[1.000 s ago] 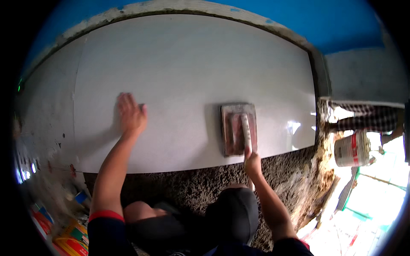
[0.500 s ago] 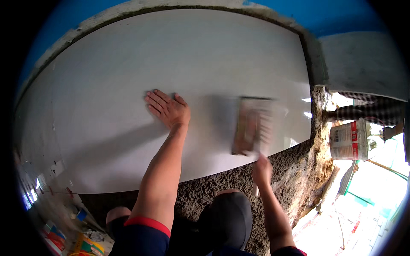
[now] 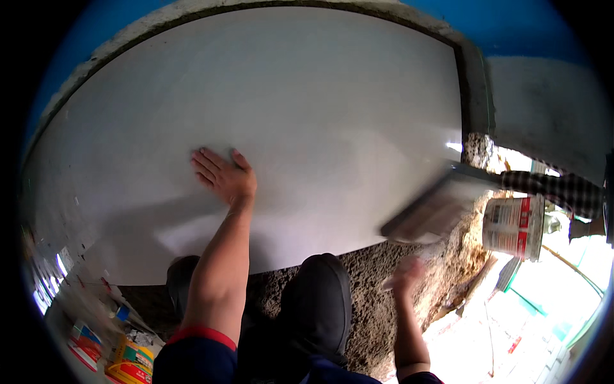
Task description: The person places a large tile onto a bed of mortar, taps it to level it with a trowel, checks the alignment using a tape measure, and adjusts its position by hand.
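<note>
A large, smooth pale grey slab [image 3: 307, 96] fills most of the head view. My left hand [image 3: 227, 179] is spread flat against it, left of the middle, holding nothing. Low on the right, my right hand [image 3: 406, 275] is closed round the handle end of a flat rectangular paddle-like tool [image 3: 435, 208]. Motion smears both hand and tool, so the grip's details are unclear. The tool is tilted over the slab's lower right edge; whether it touches the slab I cannot tell.
Rough, pitted mortar [image 3: 377, 275] borders the slab below. At right stands a white-and-red bucket [image 3: 511, 227], with another person's checked sleeve [image 3: 550, 191] above it. Colourful packages [image 3: 131, 361] lie at lower left, near my knee [image 3: 316, 297]. A blue wall [image 3: 531, 29] rises beyond.
The paddle-like tool has swung right and tilted away from its earlier place over the slab. My right hand has moved slightly down and right. My left hand has shifted left and down, still flat.
</note>
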The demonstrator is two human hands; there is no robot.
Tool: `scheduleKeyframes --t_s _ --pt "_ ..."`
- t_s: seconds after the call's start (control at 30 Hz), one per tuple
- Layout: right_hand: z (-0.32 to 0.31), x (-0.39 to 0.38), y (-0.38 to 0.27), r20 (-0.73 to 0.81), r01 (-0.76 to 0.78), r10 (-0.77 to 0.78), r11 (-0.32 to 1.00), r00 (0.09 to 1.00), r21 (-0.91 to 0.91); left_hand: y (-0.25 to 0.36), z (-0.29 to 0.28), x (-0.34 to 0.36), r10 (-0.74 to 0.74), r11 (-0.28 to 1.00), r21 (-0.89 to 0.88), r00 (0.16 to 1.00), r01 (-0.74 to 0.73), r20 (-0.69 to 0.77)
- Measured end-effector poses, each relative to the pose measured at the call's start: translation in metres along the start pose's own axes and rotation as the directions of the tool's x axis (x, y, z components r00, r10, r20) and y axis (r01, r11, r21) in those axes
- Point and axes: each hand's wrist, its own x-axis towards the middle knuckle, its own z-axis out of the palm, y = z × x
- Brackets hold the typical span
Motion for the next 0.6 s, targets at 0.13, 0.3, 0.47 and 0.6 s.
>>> scheduleKeyframes --t_s 0.13,0.3,0.47,0.6 --pt "0.062 0.059 0.012 0.295 -0.543 0.587 0.809 0.754 -0.223 -0.002 -0.001 0.003 -0.017 0.997 0.071 1.000 0.018 -0.010" --pt "-0.060 0.100 -0.095 0.221 -0.287 0.271 0.957 0.937 0.041 0.003 0.001 0.013 -0.050 0.999 -0.011 0.999 0.050 -0.017" --pt "-0.055 0.059 -0.051 -0.363 0.137 -0.060 0.972 0.930 0.190 0.025 0.019 0.035 -0.337 0.942 -0.037 0.938 0.335 -0.083" --pt "0.069 0.106 0.022 0.065 -0.553 0.586 0.791 0.807 -0.263 0.039 0.030 0.048 -0.453 0.890 -0.039 0.872 0.454 -0.183"
